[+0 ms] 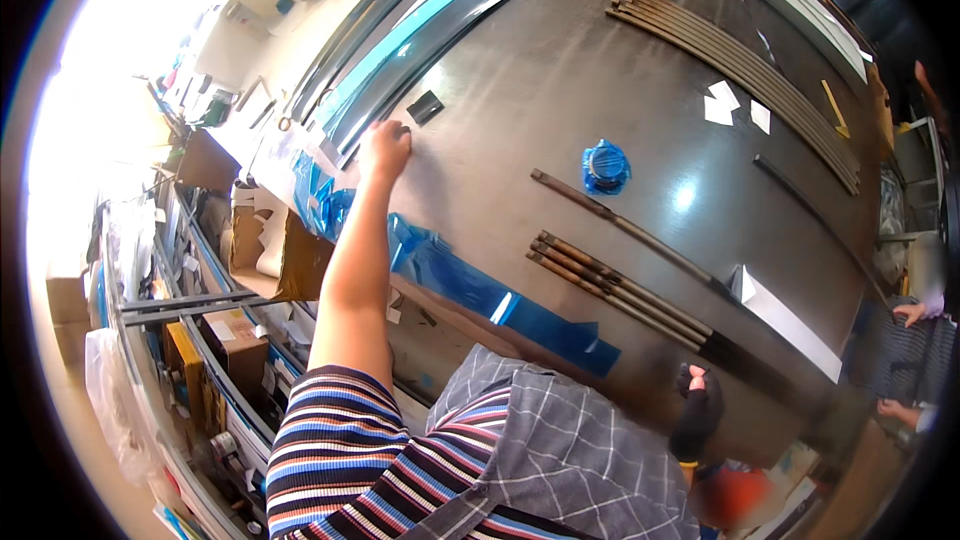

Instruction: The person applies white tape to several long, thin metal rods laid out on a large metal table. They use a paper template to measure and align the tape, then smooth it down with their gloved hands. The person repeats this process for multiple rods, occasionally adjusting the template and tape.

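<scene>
While the bare left hand [384, 152] and black-gloved right hand [697, 408] curl their fingers, pinch unclear, long blue plastic film [470, 290] already lies loose at near left.

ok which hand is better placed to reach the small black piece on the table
Likely the left hand: it sits close to the small black piece. The right hand is farther away, near the brown rods.
</scene>
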The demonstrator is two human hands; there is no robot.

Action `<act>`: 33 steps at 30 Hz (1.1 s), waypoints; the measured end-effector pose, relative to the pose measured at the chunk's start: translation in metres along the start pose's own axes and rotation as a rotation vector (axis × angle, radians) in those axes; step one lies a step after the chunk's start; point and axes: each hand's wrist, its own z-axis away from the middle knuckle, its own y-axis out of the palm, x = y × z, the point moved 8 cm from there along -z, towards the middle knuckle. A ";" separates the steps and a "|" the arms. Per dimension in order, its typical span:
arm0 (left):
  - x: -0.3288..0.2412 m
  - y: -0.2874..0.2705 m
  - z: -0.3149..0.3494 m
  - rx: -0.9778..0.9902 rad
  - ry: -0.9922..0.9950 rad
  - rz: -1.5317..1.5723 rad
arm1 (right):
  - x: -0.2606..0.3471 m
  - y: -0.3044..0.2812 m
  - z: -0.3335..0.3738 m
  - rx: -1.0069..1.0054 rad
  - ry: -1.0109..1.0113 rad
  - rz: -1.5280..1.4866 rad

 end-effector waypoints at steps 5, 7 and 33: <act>0.025 0.006 -0.039 0.305 0.108 -0.130 | 0.002 0.059 0.027 -0.012 -0.010 0.033; 0.029 0.007 -0.037 0.328 0.195 -0.169 | 0.004 0.069 0.035 -0.013 -0.012 0.124; -0.236 0.027 0.268 0.769 0.580 0.844 | -0.037 -0.038 0.069 -0.555 0.151 0.966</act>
